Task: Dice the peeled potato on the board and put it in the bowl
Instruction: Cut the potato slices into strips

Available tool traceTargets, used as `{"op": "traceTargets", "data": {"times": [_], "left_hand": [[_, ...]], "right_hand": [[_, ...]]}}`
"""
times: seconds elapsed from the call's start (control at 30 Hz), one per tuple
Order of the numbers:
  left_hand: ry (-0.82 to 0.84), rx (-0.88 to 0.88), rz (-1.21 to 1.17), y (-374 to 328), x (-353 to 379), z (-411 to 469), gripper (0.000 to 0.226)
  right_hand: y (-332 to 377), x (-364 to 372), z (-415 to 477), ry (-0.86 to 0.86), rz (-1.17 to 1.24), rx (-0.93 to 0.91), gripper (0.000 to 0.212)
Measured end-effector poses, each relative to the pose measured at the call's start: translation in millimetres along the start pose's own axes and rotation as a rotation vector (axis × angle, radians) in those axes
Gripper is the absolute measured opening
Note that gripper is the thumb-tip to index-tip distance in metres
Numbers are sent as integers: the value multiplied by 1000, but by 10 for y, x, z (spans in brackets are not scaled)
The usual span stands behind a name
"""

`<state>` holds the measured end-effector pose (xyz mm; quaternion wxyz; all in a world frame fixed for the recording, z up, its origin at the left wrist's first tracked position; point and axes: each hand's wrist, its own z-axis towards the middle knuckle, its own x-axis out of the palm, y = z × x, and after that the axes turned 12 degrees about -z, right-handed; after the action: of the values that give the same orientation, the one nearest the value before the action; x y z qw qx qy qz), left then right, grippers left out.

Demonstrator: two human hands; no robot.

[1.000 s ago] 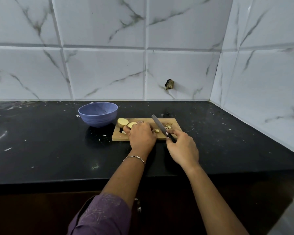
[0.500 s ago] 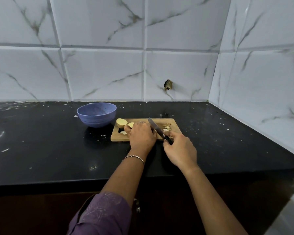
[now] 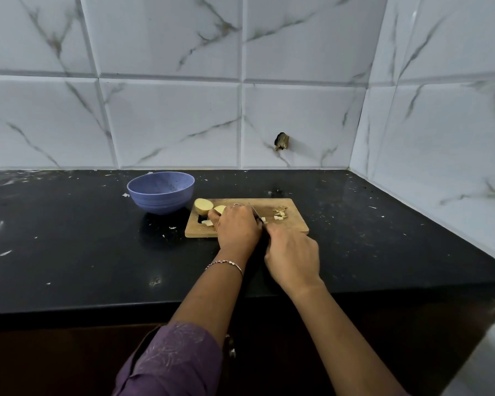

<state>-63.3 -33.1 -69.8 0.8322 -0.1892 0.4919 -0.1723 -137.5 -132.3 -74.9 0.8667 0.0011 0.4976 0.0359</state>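
In the head view, the wooden board (image 3: 269, 203) lies on the black counter (image 3: 69, 252) with its long axis running nine to three o'clock, and both hands work at its near edge. The left hand (image 3: 236, 224) sits over the board's middle, fingers curled down and pressing on a potato slice (image 3: 220, 208) whose pale edge shows at eleven o'clock from the knuckles; how much lies under the palm is hidden. The right hand (image 3: 293, 252), at about four o'clock from the left, is wrapped round the handle of the knife (image 3: 256, 214). Only a short length of blade shows, pointing toward eleven o'clock and running just beside the left fingers, so the cut line appears to cross the board's long axis. An uncut potato half (image 3: 203, 206) rests at the board's nine o'clock end, touching or nearly touching the slice. The diced pieces (image 3: 279, 214) lie at two o'clock from the blade, apart from both hands. The blue bowl (image 3: 160, 198) stands just off the board at ten o'clock, nearer the left hand, and looks to hold no potato. Judging by this, dicing is partway along, and the left hand is better placed to carry the dice over.
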Motion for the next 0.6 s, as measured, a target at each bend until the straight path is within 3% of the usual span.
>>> {"op": "traceTargets", "data": {"times": [0.43,0.6], "left_hand": [[-1,17,-10,21,22,-11,24],[-8,26,-35,33,19,-30,22]], "right_hand": [[-34,-30,33,-23,-28,32,27],[-81,-21,33,-4,123,123,21]]}}
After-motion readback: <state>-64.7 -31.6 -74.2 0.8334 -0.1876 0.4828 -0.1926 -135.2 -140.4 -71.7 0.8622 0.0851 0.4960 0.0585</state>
